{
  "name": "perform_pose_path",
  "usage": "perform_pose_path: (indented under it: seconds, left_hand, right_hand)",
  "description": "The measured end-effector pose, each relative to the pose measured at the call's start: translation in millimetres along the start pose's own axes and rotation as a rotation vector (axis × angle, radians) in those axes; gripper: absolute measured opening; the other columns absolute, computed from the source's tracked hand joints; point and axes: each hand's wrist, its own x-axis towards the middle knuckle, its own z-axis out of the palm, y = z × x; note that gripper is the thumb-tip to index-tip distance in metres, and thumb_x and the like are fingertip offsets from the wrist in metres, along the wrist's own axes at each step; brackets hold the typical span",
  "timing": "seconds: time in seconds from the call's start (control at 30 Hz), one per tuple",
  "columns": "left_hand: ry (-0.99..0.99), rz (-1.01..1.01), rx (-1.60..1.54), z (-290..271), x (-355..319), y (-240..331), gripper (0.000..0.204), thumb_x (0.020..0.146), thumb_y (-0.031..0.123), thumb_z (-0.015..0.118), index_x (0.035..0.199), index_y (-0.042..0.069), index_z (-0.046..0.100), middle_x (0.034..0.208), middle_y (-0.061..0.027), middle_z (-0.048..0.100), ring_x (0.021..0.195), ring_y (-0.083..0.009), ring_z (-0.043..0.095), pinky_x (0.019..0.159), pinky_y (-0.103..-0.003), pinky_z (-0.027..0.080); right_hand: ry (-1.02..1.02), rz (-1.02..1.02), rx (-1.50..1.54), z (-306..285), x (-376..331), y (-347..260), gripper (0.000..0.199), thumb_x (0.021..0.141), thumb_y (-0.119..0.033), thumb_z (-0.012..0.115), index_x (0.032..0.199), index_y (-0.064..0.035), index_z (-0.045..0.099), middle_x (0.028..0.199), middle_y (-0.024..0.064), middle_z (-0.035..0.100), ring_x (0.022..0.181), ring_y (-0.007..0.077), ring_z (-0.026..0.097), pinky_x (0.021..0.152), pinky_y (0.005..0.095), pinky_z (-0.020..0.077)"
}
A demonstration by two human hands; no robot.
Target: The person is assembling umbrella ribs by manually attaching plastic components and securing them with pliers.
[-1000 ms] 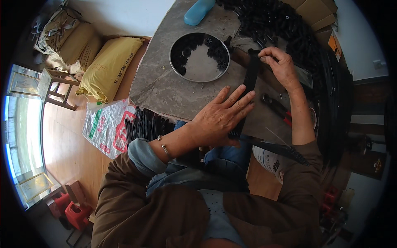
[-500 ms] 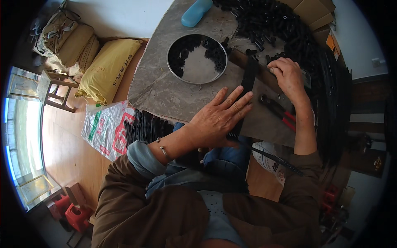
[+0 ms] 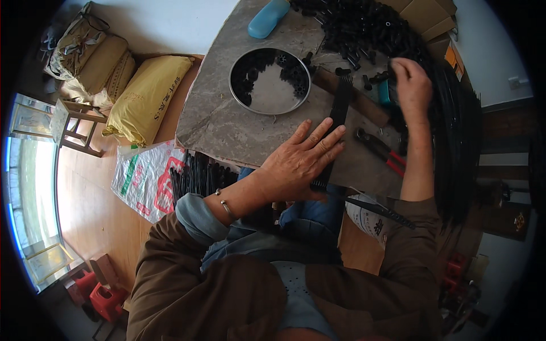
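My left hand (image 3: 307, 159) lies flat with its fingers stretched over a flat row of black strips (image 3: 342, 99) whose far end looks like comb teeth. The thumb is mostly hidden beneath. My right hand (image 3: 412, 85) is raised beside a heap of small black tubular parts (image 3: 364, 28), fingers curled together; what they hold, if anything, I cannot make out. Below that hand stands a small teal container (image 3: 387, 94). A brown wooden bar (image 3: 364, 103) passes by the strips. Between my arms lie pliers with red handles (image 3: 381, 150).
A round metal-rimmed tray (image 3: 232, 96) with black round pieces sits left of the strips on the grey stone-look table (image 3: 210, 122). Beyond it lies a blue case (image 3: 267, 20). Long black rods (image 3: 455, 142) line the right edge. Yellow sack (image 3: 151, 99) and stool (image 3: 79, 128) stand left.
My right hand has moved from the wooden bar outward and to the right, toward the black parts, uncovering the teal container. My left hand has stayed on the strips.
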Motion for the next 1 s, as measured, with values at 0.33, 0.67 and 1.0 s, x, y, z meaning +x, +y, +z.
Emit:
perform_pose_path:
  seconds: [0.33, 0.67, 1.0]
  left_hand:
    - [-0.028, 0.002, -0.004, -2, -8, 8, 0.097, 0.056, 0.033, 0.076, 0.138, 0.001, 0.036, 0.151, -0.0185, 0.022, 0.141, -0.0346, 0.017, 0.114, -0.050, 0.012]
    - [-0.005, -0.004, 0.007, -1, -10, 11, 0.088, 0.059, 0.022, 0.068, 0.138, 0.001, 0.036, 0.150, -0.0180, 0.024, 0.141, -0.0343, 0.018, 0.114, -0.050, 0.013]
    - [-0.022, -0.001, 0.025, 0, -9, 9, 0.088, 0.060, 0.022, 0.068, 0.139, 0.001, 0.035, 0.151, -0.0180, 0.023, 0.141, -0.0343, 0.018, 0.114, -0.050, 0.012]
  right_hand:
    - [-0.363, 0.306, -0.230, -39, -37, 70, 0.012, 0.082, -0.017, 0.063, 0.088, -0.0073, 0.067, 0.087, 0.0071, 0.065, 0.080, 0.0233, 0.063, 0.074, 0.0350, 0.0473]
    - [-0.323, 0.111, 0.188, -25, -30, 0, 0.014, 0.085, -0.012, 0.060, 0.096, -0.0081, 0.067, 0.098, 0.0084, 0.067, 0.089, 0.0239, 0.065, 0.078, 0.0307, 0.0498]
    - [-0.481, 0.053, 0.068, -9, -41, -24, 0.014, 0.082, -0.010, 0.057, 0.091, -0.0102, 0.068, 0.087, 0.0086, 0.064, 0.080, 0.0297, 0.062, 0.070, 0.0382, 0.0483]
